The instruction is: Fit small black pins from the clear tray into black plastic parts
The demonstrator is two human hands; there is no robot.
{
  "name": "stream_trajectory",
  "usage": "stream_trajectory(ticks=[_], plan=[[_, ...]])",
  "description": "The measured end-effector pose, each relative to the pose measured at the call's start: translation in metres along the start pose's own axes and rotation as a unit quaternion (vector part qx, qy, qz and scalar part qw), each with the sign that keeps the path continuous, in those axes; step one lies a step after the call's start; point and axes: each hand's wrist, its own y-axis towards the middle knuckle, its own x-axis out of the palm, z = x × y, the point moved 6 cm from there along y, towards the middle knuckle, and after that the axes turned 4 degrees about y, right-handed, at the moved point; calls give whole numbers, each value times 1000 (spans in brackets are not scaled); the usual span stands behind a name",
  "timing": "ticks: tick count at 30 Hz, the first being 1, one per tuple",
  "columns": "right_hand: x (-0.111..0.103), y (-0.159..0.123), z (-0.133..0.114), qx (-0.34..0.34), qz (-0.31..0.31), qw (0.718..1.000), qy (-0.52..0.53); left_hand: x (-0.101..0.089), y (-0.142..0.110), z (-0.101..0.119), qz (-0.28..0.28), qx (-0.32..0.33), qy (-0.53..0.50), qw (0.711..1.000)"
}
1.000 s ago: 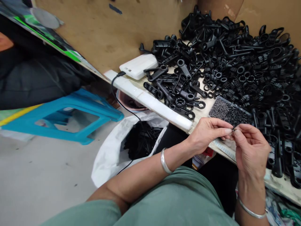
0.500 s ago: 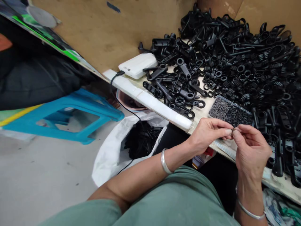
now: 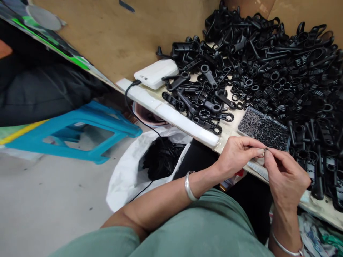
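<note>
My left hand (image 3: 237,155) and my right hand (image 3: 286,175) meet at the fingertips over the table's front edge. Each is closed in a pinch, thumb against forefinger. Something tiny and dark sits where the fingertips touch, too small to name. Just beyond the fingers lies a clear shallow box (image 3: 289,137) of small parts, greyish ones (image 3: 249,123) on its left side and black ones (image 3: 273,135) on its right. A big heap of black plastic parts (image 3: 257,57), many with ring-shaped ends, spreads behind and right of the box.
A white power bank (image 3: 157,73) with a black cable (image 3: 128,94) rests by the white-taped table edge (image 3: 171,112). Below is a white sack (image 3: 120,178) with black pieces inside. A blue stool (image 3: 72,132) stands on the floor at left. Cardboard (image 3: 134,35) walls the back.
Both hands stay together at the same place, with small finger movements. My right hand has tilted and sunk slightly, its fingers stretching more toward the left. The view has shifted a little.
</note>
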Motion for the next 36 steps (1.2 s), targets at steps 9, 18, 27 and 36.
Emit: stream_trajectory(ticks=[9, 18, 27, 36], plan=[[-7, 0, 14, 37, -25, 999, -31, -7, -13, 35, -61, 223, 364, 902], [-2, -16, 36, 32, -126, 990, -49, -12, -19, 24, -122, 277, 710, 636], [8, -18, 21, -37, -170, 982, -66, -7, -29, 13, -123, 282, 677, 669], [18, -18, 7, -115, -190, 957, -185, -9, -29, 10, -125, 285, 665, 679]])
